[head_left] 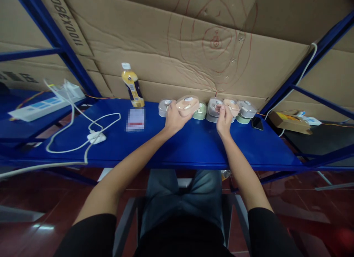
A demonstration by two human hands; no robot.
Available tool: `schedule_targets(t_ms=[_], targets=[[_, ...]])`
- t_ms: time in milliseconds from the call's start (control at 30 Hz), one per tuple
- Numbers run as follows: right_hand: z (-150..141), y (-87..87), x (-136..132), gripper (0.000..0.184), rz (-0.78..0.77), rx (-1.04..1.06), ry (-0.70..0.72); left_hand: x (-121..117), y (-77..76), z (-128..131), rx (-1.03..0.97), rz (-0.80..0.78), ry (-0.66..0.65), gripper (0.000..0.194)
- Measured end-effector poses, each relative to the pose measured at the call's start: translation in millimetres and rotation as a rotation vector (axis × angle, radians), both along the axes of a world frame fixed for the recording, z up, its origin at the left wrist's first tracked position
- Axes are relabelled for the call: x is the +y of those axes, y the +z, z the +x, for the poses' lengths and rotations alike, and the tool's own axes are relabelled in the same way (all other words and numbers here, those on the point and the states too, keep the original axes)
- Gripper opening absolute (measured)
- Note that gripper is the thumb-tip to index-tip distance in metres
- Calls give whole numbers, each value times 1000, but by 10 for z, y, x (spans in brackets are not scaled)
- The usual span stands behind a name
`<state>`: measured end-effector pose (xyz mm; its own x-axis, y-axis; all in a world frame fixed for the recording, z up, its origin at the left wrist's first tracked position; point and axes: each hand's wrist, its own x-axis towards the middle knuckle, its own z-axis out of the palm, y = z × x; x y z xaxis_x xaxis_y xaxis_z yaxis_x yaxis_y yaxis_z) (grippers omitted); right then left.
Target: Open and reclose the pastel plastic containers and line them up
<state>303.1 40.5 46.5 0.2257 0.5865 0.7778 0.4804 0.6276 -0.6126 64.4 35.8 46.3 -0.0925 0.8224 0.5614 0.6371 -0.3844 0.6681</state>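
A bottle stands on the blue shelf, its label probably too small to read. The left hand clamps its fingers around a peach plastic case. The right hand pinches a second peach case, among pastel cases.

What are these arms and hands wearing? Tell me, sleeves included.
Both arms come out of short black sleeves, the left sleeve and the right sleeve. The forearms are bare. The left hand and right hand wear no gloves, and no watch or bracelet shows on either wrist.
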Motion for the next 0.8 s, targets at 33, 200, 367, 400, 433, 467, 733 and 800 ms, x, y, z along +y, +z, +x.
schedule_targets(t_ms=[33, 200, 367, 400, 433, 467, 733, 800], targets=[[10, 4, 5, 59, -4, 19, -14, 83, 47, 107, 13, -17, 55, 88], [48, -26, -5, 65, -113, 17, -4, 432, 163, 686, 64, -166, 139, 91], [87, -73, 20, 73, -222, -87, -7, 519, 140, 1013, 98, -155, 85, 88], [90, -80, 30, 73, -225, -101, -11, 510, 140, 1028, 114, -144, 81, 85], [90, -84, 39, 72, -218, -109, -18, 496, 145, 1022, 136, -136, 75, 80], [89, -86, 44, 70, -203, -113, -28, 479, 156, 994, 163, -133, 67, 74], [52, -47, 4, 66, -155, -55, -30, 470, 243, 54, 320, -127, 318, 50], [49, -46, 3, 65, -125, -58, -37, 516, 194, -198, 306, -173, 467, 66]])
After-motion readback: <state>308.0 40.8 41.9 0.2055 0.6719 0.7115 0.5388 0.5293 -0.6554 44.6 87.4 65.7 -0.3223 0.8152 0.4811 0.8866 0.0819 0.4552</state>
